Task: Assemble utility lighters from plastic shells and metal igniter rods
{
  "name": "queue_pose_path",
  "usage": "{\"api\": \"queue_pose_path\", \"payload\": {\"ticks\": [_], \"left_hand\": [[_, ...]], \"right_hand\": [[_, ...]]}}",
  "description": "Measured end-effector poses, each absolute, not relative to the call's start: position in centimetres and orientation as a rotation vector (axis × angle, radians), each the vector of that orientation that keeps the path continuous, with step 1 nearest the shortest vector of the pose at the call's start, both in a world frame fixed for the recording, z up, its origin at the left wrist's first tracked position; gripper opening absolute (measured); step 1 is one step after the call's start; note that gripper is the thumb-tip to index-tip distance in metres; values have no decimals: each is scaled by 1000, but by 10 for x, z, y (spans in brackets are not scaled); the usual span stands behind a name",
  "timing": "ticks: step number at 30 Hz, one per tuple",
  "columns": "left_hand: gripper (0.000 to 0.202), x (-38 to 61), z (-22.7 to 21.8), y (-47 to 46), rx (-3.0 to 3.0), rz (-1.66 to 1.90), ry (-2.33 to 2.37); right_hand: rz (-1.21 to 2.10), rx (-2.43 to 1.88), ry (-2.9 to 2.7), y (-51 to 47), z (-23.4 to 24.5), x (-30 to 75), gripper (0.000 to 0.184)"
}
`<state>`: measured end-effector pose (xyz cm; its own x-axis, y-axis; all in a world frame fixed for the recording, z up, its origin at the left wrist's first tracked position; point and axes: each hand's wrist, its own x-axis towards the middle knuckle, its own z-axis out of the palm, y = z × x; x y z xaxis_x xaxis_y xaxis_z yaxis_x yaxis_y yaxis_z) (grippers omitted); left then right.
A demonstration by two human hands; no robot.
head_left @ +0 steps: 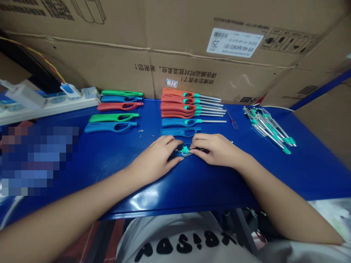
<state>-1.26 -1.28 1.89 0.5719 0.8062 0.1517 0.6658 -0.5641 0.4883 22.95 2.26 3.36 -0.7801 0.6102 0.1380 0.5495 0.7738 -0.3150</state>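
Observation:
My left hand (158, 157) and my right hand (216, 149) rest side by side on the blue table (109, 160). Their fingertips pinch a small teal trigger part with a wire (186, 150), pressed against a blue lighter shell that they mostly hide. Just beyond my fingers lies a blue lighter shell half (181, 132). Behind it are a blue assembled lighter (189, 122) with a metal tube and a stack of orange assembled lighters (189, 104).
Green, blue and red empty lighter shells (117, 109) lie at the left. A bundle of metal tubes with teal ends (270, 128) lies at the right, a small screwdriver (232, 121) near it. A power strip (49, 104) sits far left. Cardboard boxes (175, 47) wall the back.

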Motion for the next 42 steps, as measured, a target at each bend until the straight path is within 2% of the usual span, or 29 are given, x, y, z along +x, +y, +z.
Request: {"api": "queue_pose_path", "payload": {"ticks": [8, 17, 24, 27, 30, 31, 33, 34, 40, 42], "left_hand": [[26, -20, 27, -10, 2488, 459, 1204], [33, -19, 28, -13, 2634, 415, 1185], [40, -23, 33, -11, 2773, 289, 1142], [40, -24, 33, -10, 2838, 270, 1119], [38, -25, 31, -9, 2875, 292, 1094], [37, -25, 30, -9, 2881, 299, 1091], [35, -25, 29, -9, 2887, 308, 1085], [35, -25, 28, -8, 2887, 306, 1085], [35, -27, 28, -6, 2865, 245, 1084], [36, -29, 29, -5, 2833, 272, 1088]], "right_hand": [[552, -930, -2654, 25, 32, 229, 15], [581, -927, -2637, 26, 32, 230, 13], [609, -863, -2558, 37, 43, 247, 17], [224, -1192, -2340, 48, 57, 273, 21], [-172, -1867, -1963, 60, 71, 306, 23], [-182, -2120, -1833, 63, 75, 318, 22], [7, -2573, -1622, 67, 79, 337, 23], [76, -2665, -1570, 69, 80, 345, 23], [192, -2836, -1471, 72, 76, 356, 27], [199, -2847, -1475, 73, 73, 353, 22]]}}
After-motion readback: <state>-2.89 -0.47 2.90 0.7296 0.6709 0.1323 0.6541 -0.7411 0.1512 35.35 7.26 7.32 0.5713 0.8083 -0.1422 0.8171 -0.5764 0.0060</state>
